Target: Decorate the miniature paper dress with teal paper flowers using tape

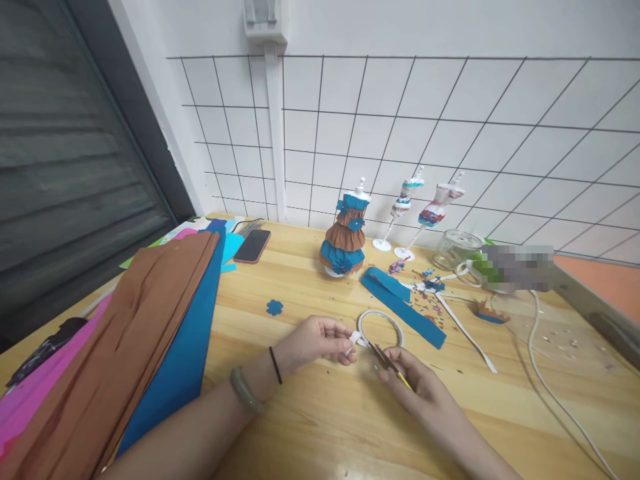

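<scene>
Between thumb and fingers, my left hand (330, 340) pinches the white end of a strip of tape (355, 337). Just behind it lies the thin roll of white tape (399, 325), flat on the table. My right hand (413, 380) is closed around a pair of scissors (383, 359) with a yellow handle; the blades point at the tape near my left fingers. Whether the blades touch the tape I cannot tell. Beyond the hands stands a small dress form (345, 230) in a tiered blue and brown paper dress. A blue paper flower (274, 307) lies left of my left hand.
Folded brown paper (150, 293) and blue paper (175, 360) cover the left side. A phone (253, 246) lies behind. Blue strips (405, 307), paper scraps, two white dress forms (433, 213), a glass jar (457, 248) and a white cable (537, 360) are to the right.
</scene>
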Demonstrator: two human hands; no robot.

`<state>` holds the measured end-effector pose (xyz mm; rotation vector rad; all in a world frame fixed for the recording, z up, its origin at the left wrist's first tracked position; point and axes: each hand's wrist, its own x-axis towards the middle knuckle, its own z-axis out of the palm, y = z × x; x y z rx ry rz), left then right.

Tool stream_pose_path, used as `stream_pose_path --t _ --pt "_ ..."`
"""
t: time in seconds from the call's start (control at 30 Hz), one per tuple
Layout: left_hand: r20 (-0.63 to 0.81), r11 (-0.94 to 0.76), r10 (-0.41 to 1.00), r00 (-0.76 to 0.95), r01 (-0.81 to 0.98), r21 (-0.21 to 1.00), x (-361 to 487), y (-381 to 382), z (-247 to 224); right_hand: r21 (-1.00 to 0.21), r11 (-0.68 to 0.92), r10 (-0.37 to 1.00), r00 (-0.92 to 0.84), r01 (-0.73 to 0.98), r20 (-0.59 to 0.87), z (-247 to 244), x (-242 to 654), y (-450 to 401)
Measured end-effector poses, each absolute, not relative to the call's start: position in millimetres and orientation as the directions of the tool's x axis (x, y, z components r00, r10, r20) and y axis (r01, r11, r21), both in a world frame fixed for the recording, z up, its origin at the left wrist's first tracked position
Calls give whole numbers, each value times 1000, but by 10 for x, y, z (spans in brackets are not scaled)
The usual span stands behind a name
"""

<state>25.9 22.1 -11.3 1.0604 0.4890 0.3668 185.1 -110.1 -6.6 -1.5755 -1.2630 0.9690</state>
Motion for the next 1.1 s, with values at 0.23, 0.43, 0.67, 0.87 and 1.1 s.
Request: stream_pose_path --t 0.23,0.43,0.67,0.87,1.1 --pt "-225 485 488 843 -47 873 255 215 -134 -891 -109 988 146 442 -48 -33 1895 -1083" --pt "-195 509 427 883 -57 859 233 199 -78 -873 -145 981 184 465 -65 -1 1921 -1075" --pt "-148 524 366 919 -72 849 209 219 -105 -879 -121 983 180 462 -41 -32 1896 -1067" --pt "-133 518 358 924 -78 852 206 258 -152 -904 -104 980 200 414 -21 -122 1873 -1080" --pt "-143 320 387 911 13 947 254 187 -119 -899 -42 967 243 436 72 -121 1813 -1078"
